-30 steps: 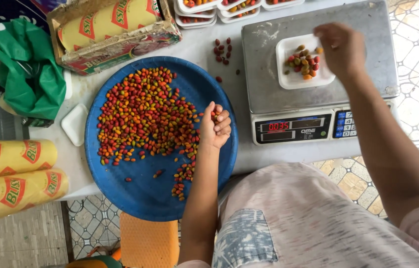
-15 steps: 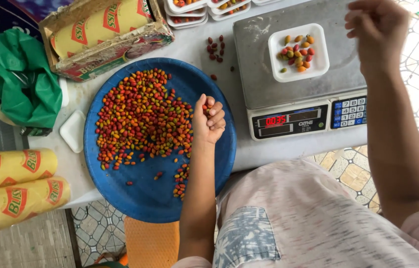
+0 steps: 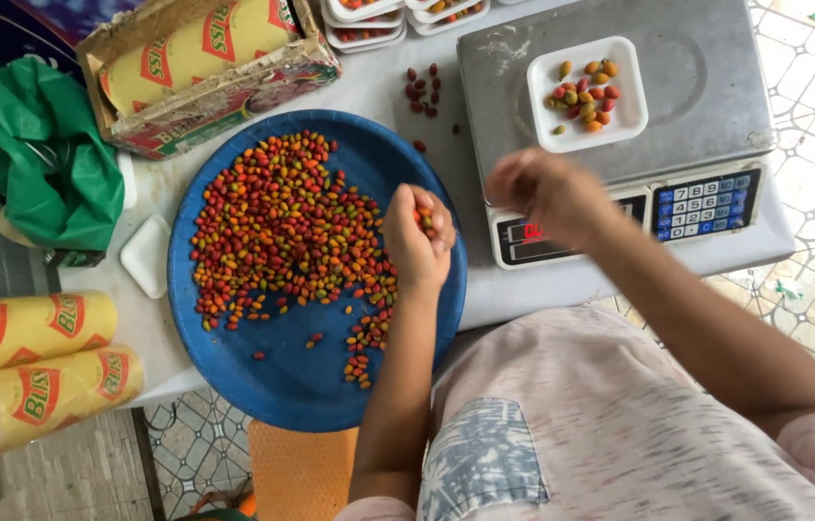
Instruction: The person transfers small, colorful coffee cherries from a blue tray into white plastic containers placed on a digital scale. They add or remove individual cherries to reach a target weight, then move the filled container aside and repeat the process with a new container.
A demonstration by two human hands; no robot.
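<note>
A round blue tray holds a spread of small red, orange and green fruits. My left hand is cupped over the tray's right side with a few of these fruits in it. My right hand is blurred in motion above the front of a metal weighing scale, between the scale and the blue tray; I cannot tell what is in it. On the scale's platform sits a small white foam tray with several fruits inside.
A few dark fruits lie loose on the table. A cardboard box with yellow film rolls, a green plastic bag, more yellow rolls, an empty white tray and stacked filled trays surround the work area.
My right hand has left the white tray on the scale and swung down and left toward the blue tray. My left hand stays cupped on the fruits.
</note>
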